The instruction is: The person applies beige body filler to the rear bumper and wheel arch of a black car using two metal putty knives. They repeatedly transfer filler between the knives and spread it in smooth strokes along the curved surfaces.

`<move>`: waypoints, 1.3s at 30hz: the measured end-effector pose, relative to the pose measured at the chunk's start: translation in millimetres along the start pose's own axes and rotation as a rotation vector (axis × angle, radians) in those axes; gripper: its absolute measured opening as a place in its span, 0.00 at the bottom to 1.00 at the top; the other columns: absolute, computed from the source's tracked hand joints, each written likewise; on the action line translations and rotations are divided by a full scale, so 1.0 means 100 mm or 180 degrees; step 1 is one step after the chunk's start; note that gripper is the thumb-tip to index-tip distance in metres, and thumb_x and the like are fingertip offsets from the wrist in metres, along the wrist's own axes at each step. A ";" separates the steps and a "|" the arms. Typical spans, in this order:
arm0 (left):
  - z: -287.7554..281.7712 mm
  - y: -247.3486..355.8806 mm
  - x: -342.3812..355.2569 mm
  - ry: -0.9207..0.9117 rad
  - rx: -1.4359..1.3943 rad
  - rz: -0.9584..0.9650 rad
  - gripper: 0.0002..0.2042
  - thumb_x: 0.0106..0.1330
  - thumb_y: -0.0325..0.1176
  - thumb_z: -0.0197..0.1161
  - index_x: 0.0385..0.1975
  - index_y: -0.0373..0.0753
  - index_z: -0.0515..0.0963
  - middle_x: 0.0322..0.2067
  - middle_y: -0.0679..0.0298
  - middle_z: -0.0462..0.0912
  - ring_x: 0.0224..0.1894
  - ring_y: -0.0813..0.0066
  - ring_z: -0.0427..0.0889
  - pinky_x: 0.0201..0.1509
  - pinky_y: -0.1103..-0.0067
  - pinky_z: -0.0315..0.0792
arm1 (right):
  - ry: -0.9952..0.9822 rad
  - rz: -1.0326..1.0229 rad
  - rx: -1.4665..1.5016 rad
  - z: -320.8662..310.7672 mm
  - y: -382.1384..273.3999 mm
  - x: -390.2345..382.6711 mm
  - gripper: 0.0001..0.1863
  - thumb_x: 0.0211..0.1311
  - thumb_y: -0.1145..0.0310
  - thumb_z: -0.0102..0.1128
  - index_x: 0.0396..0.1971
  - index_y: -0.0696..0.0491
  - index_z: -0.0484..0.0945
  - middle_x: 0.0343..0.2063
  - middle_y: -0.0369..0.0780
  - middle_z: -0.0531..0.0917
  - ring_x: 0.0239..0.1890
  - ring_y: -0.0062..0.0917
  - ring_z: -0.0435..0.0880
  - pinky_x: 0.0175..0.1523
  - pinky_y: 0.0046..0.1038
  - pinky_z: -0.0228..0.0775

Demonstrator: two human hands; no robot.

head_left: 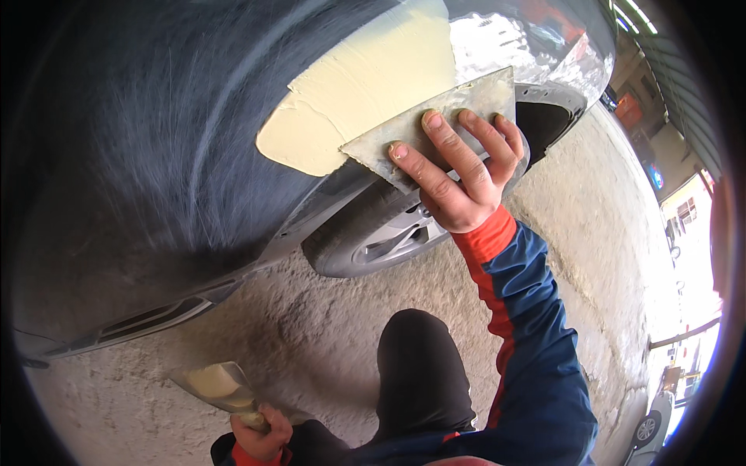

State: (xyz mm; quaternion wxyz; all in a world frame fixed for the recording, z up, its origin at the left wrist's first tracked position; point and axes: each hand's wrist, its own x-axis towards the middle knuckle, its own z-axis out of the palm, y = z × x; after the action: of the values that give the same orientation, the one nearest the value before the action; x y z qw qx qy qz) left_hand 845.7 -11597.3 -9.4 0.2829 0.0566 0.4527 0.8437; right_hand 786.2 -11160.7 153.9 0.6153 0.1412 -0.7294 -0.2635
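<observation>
My right hand [470, 167] presses its fingers on a wide, thin filler spreader [486, 101], whose edge lies against the car body above the wheel arch. Beside and above that blade, a broad patch of pale yellow body filler [365, 85] coats the sanded dark car panel [155, 132]. Low at the left, my left hand [263, 436] grips the handle of a putty knife [233, 398]. A lump of the same yellow filler [214, 382] lies on the knife's blade. The thumb of my right hand is hidden behind the spreader.
Below the arch is the car's wheel [388, 237] with a dark tyre and silver spokes. Shiny bare patches [497, 46] show at the right of the filler. My bent knee [423, 365] is over the rough concrete floor [326, 326]. Another car [649, 427] stands far right.
</observation>
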 end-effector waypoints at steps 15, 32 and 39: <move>0.40 0.31 0.30 -0.1268 0.0731 -0.0892 0.17 0.76 0.42 0.46 0.40 0.31 0.72 0.23 0.62 0.75 0.19 0.80 0.68 0.22 0.82 0.62 | -0.0635 0.3680 0.5612 -1.13 -1.26 0.29 0.16 0.67 0.79 0.57 0.54 0.64 0.76 0.50 0.47 0.82 0.50 0.30 0.82 0.57 0.29 0.71; 0.28 0.15 0.37 -0.0732 0.0201 -0.0370 0.20 0.77 0.49 0.47 0.37 0.34 0.69 0.23 0.65 0.70 0.21 0.82 0.66 0.25 0.83 0.62 | -0.2847 0.2083 0.3817 -0.94 -1.27 0.09 0.27 0.51 0.88 0.54 0.54 0.57 0.79 0.45 0.52 0.84 0.43 0.43 0.87 0.48 0.32 0.80; 0.38 -0.01 0.49 -0.0581 0.1099 0.0279 0.35 0.72 0.66 0.39 0.51 0.32 0.66 0.27 0.67 0.72 0.22 0.83 0.67 0.25 0.83 0.62 | -0.1634 0.1529 0.2680 -1.07 -1.88 0.26 0.28 0.41 0.68 0.65 0.50 0.46 0.84 0.54 0.39 0.79 0.49 0.35 0.77 0.54 0.37 0.73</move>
State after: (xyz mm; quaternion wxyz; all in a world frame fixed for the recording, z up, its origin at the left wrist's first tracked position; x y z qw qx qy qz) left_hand 818.8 -11543.4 4.1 0.2718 0.2002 0.5602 0.7564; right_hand 862.8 -11351.3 81.9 0.3508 0.1360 -0.9102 0.1731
